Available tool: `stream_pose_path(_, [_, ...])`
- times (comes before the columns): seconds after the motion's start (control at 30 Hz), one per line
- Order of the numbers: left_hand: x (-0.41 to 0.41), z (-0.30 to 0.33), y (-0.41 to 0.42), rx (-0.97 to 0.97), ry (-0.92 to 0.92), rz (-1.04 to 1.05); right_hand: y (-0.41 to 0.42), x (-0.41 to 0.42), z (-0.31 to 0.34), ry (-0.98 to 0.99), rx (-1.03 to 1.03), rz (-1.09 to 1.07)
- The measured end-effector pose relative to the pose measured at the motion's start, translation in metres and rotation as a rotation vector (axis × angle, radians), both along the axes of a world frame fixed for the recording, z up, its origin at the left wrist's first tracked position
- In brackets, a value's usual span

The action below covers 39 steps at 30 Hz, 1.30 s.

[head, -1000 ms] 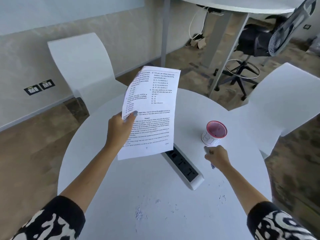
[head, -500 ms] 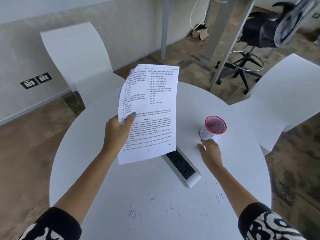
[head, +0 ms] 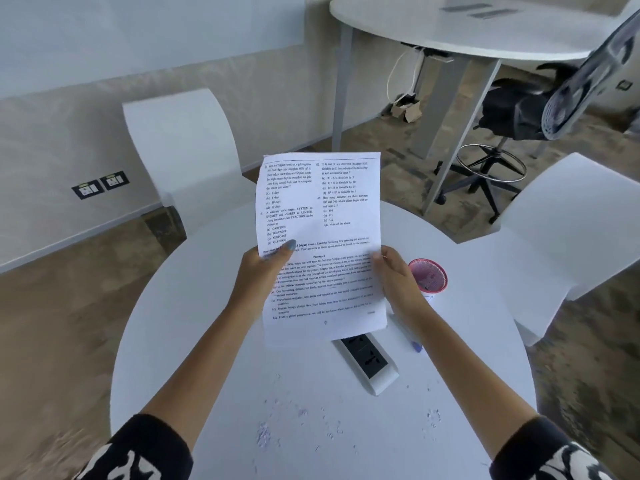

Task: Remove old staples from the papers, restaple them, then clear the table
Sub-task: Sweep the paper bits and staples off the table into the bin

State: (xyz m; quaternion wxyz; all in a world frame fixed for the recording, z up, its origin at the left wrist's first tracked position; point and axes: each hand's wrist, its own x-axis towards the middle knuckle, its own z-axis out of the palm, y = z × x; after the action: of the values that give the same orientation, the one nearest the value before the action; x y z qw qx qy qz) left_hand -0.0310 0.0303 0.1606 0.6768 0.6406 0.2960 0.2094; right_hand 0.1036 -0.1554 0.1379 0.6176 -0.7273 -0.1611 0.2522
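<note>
I hold a set of printed papers upright above the round white table. My left hand grips the left edge with the thumb on the front. My right hand grips the right edge. A small blue-tipped tool lies on the table just right of the papers, under my right wrist. A white cup with a pink rim stands to the right of my right hand. Small scraps and old staples are scattered on the near part of the table.
A white power strip with black sockets lies on the table below the papers. White chairs stand at the far left and right. A second table and a black office chair stand behind.
My right hand left the spot by the cup and took hold of the papers' right edge. The blue-tipped tool now lies on the table. The papers turned to face me squarely.
</note>
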Motion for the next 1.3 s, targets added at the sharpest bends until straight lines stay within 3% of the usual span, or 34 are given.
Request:
stream_pose_path(0.2, [0.000,-0.012,0.000,-0.084,-0.054,0.151,-0.007,-0.001,0.003,-0.089,-0.065,-0.058])
stream_pose_path(0.6, [0.025,-0.044,0.019,0.109,0.095,0.270,0.021,0.054,0.001,-0.308,-0.374,-0.174])
stream_pose_path(0.83, [0.068,-0.060,0.041,0.088,0.139,0.222,0.053,0.103,-0.011,-0.363,-0.386,-0.276])
stream_pose_path(1.1, [0.128,-0.091,0.064,0.166,0.213,0.163,0.075,0.165,-0.031,-0.359,-0.405,-0.340])
stream_pose_path(1.3, [0.156,-0.117,0.067,0.277,0.254,0.097,0.089,0.196,-0.056,-0.361,-0.527,-0.300])
